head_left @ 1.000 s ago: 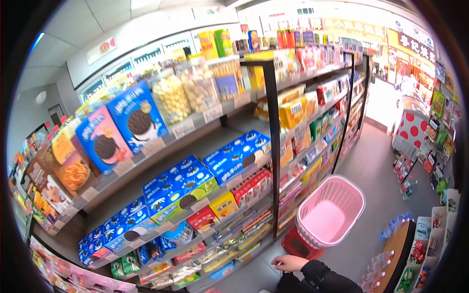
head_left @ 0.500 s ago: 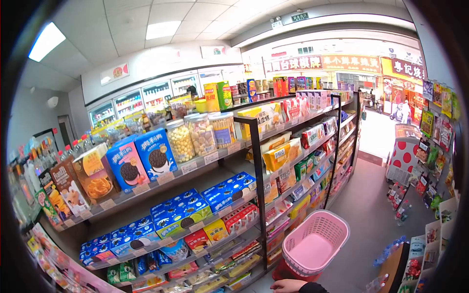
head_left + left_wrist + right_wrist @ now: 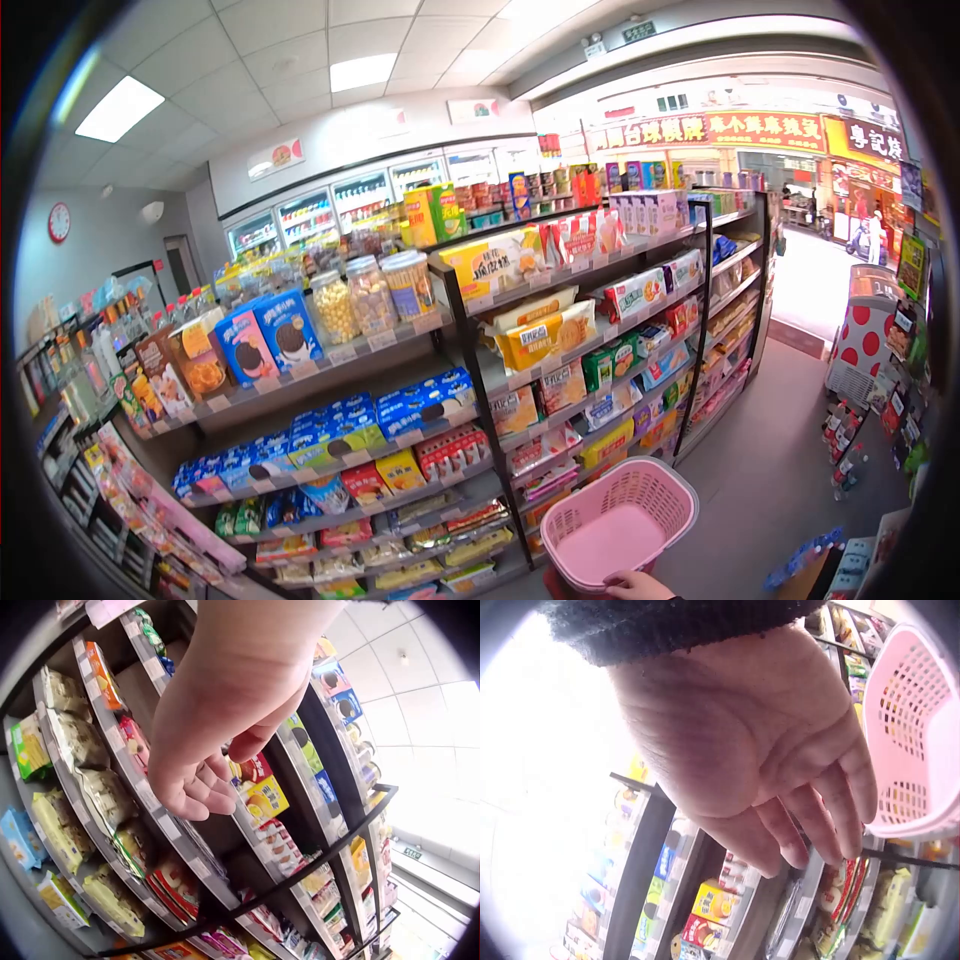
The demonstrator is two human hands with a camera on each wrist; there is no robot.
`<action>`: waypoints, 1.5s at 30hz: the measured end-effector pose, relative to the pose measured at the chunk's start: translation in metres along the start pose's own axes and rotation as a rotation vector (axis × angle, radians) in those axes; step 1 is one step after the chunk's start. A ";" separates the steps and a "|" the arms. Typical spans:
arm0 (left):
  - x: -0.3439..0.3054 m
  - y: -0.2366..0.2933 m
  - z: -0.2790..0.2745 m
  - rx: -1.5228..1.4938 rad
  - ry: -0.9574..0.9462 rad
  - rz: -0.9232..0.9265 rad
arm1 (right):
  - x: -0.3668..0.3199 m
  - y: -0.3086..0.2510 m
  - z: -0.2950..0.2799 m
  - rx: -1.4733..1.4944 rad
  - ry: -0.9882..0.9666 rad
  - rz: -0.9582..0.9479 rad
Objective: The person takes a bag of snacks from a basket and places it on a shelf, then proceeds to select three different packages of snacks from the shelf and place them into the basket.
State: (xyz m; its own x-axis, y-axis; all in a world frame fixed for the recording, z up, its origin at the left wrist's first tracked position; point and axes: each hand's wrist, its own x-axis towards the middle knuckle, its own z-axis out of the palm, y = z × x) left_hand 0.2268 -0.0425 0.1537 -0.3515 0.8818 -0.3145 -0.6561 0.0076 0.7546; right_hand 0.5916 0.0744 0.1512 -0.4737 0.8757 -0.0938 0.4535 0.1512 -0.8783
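My right hand [image 3: 637,586] is at the bottom edge of the head view, overlapping the near rim of a pink basket [image 3: 625,525]; contact cannot be told. The right wrist view shows that hand [image 3: 757,742] palm to the camera, fingers extended and holding nothing, with the basket [image 3: 885,742] at its side. In the left wrist view my left hand [image 3: 225,720] hangs with loosely bent fingers and holds nothing, in front of shelves of packaged snacks [image 3: 79,739]. The head view does not show the left hand.
Long shelves hold blue cookie boxes [image 3: 335,430], jars [image 3: 370,295] and a yellow snack pack [image 3: 530,342]. Hanging packets and a red-dotted white cabinet [image 3: 858,335] line the aisle's right side. A bright doorway [image 3: 805,285] lies beyond the aisle floor [image 3: 745,470].
The head view has shifted, bringing more ceiling and shelving into sight. My right hand, formerly below and left of the basket, now overlaps its near rim. The basket appears lower and further left.
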 end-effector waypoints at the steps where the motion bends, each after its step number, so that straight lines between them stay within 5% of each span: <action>1: -0.001 -0.005 0.022 0.005 -0.003 -0.001 | -0.011 0.004 -0.012 -0.004 0.027 -0.012; 5: -0.006 -0.022 0.085 0.039 -0.077 -0.013 | -0.040 0.040 -0.039 0.046 0.115 -0.051; 17: 0.016 -0.054 0.141 0.247 -0.194 -0.184 | -0.076 0.068 -0.072 0.237 0.188 -0.002; 25: 0.036 -0.044 0.132 0.237 -0.172 -0.157 | -0.040 0.067 -0.069 0.349 0.123 0.166; 31: 0.060 -0.036 0.129 0.117 -0.214 -0.111 | -0.009 0.044 -0.071 0.408 0.126 0.118; 38: 0.104 -0.030 0.084 -0.008 -0.176 -0.046 | 0.036 0.057 -0.053 0.027 -0.006 0.122; 45: 0.106 -0.030 0.048 -0.118 -0.036 -0.058 | 0.079 0.011 -0.057 0.094 -0.187 0.203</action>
State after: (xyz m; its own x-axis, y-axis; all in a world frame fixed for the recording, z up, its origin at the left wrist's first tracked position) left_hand 0.2409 0.0732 0.1252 -0.2875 0.8980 -0.3331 -0.7494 0.0057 0.6621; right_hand 0.6024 0.1714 0.1615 -0.5156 0.7824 -0.3494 0.4858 -0.0691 -0.8714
